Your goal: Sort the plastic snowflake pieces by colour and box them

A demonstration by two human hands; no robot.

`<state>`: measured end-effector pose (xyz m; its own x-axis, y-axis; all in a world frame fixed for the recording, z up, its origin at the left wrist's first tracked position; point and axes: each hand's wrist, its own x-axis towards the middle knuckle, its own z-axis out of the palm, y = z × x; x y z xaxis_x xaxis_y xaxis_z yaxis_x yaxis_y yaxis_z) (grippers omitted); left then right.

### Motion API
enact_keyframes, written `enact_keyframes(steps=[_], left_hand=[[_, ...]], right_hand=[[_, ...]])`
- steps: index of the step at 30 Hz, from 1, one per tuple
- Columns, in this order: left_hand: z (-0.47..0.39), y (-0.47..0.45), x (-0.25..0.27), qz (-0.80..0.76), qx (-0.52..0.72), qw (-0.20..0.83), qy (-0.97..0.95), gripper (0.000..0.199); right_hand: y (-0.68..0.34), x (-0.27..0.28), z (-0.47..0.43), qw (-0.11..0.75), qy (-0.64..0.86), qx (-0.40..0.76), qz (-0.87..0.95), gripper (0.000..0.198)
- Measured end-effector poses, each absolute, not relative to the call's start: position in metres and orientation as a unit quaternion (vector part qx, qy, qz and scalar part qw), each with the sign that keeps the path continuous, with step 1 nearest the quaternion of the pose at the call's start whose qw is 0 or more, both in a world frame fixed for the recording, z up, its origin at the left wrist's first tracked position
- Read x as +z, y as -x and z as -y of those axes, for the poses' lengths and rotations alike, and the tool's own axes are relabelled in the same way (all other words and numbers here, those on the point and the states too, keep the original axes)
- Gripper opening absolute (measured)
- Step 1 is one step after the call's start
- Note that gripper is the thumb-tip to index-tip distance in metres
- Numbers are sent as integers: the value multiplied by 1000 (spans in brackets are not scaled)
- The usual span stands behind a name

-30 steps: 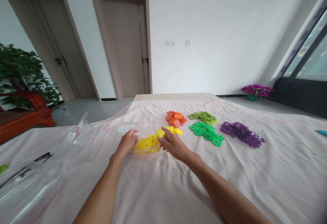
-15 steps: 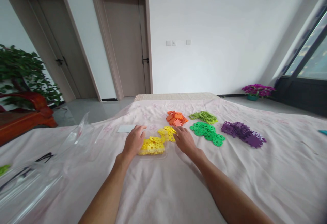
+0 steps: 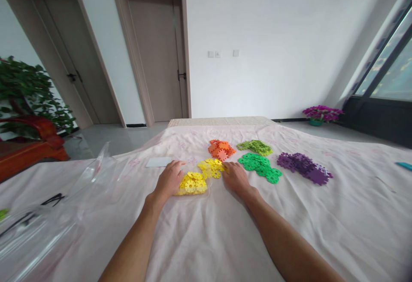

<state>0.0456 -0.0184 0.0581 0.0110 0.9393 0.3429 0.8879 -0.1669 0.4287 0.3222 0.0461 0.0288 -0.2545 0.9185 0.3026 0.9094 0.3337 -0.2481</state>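
Observation:
Yellow flower-shaped plastic discs (image 3: 191,182) fill a small clear container (image 3: 208,192) in front of me. My left hand (image 3: 170,178) rests at the container's left side with its fingers stretched out. Behind the container, more loose yellow discs (image 3: 210,167) lie on the cloth. My right hand (image 3: 237,178) is at the right end of these loose discs, thumb and fingers closed around a bit of yellow that appears to be a yellow disc. The fingers partly cover it.
Beyond lie piles of orange pieces (image 3: 221,149), light green pieces (image 3: 256,146), green discs (image 3: 260,166) and purple pieces (image 3: 304,168). A white card (image 3: 158,162) is beyond my left hand. Clear plastic packaging (image 3: 41,235) and dark-framed glasses (image 3: 53,199) lie left on the pink bedcloth (image 3: 206,239).
My right hand has shifted slightly right, and yellow now shows between its fingers. My left hand stays by the container. The view has turned a little to the right.

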Motion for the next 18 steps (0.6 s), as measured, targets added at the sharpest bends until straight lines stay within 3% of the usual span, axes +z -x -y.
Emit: enact_keyframes(steps=[9,14,18], left_hand=[[18,-46,58,-645,282,48,-709,40],[19,-46,58,-647,281,49,-707,40],[18,-46,58,-645,283,47,-709,40]], right_hand=[[-327,34,-49,184,539,44,821,35],[-329,25,-55,213,566,85,792,43],[-328,24,-55,264,557,135,776,36]])
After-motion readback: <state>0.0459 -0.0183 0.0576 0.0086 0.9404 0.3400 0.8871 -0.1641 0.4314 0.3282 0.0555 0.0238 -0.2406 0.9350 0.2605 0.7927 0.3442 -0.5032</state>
